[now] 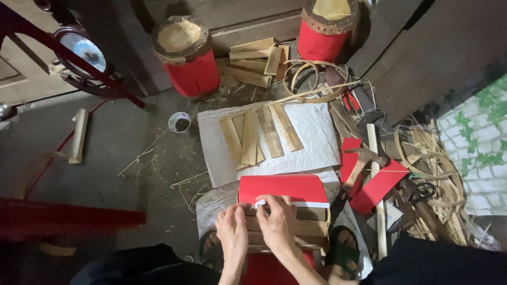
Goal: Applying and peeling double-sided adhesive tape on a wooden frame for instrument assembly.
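Grey concrete floor [121,142], littered with bamboo shavings, carries the work under dim light. At the person's feet a red paper-covered wooden drum frame [282,190] lies with its long axis left to right. Both the left hand [232,232] and right hand [275,219] pinch a thin white strip [296,203] across it, fingers closed. Beyond, flat bamboo slats [261,137] rest on white sacking [317,137].

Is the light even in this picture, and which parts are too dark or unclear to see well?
Head view: uneven light; the white sheet and red paper are bright and sharp, both hands, left hand and right hand, are clear, the lower left corner is dark, and the edges look slightly bent.
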